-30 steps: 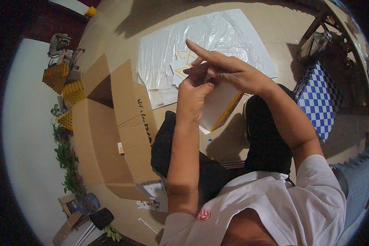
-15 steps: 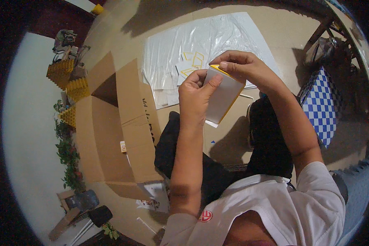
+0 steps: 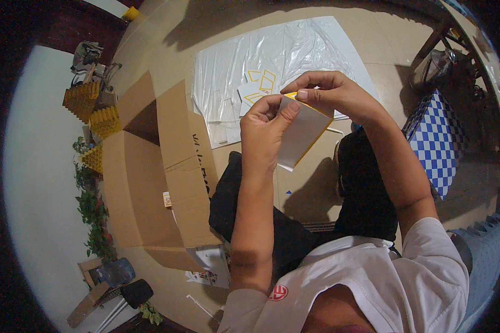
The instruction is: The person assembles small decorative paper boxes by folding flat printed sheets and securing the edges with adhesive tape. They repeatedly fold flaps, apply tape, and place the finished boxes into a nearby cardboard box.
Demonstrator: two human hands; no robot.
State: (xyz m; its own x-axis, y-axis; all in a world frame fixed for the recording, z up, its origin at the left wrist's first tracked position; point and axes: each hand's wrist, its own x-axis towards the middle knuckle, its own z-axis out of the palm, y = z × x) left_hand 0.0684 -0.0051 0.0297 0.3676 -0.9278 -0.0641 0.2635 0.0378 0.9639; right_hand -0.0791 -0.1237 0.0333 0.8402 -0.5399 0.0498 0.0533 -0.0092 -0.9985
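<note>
A small white carton with yellow edges (image 3: 303, 136) is held up between both hands, tilted, over the floor before me. My left hand (image 3: 265, 125) grips its left side, the thumb lying on the white face near the upper end. At that upper end my right hand (image 3: 336, 95) pinches a yellow-edged flap between thumb and fingers. A white flap sticks out at the carton's lower end. The fingertips behind the carton are partly hidden. Beyond the hands, flat white and yellow printed card pieces (image 3: 259, 89) lie on a plastic-covered white board (image 3: 222, 64).
A large open cardboard box (image 3: 144, 205) stands to my left, a small white packet (image 3: 167, 199) inside. Yellow stacked pieces (image 3: 83, 100) and green plants (image 3: 91, 211) line the wall. A blue-and-white checked box (image 3: 436, 144) is at right, near a blue seat (image 3: 489, 261).
The carton has tilted slightly in my hands. My right fingers have shifted a little to the left over its upper end; the left hand keeps its hold.
</note>
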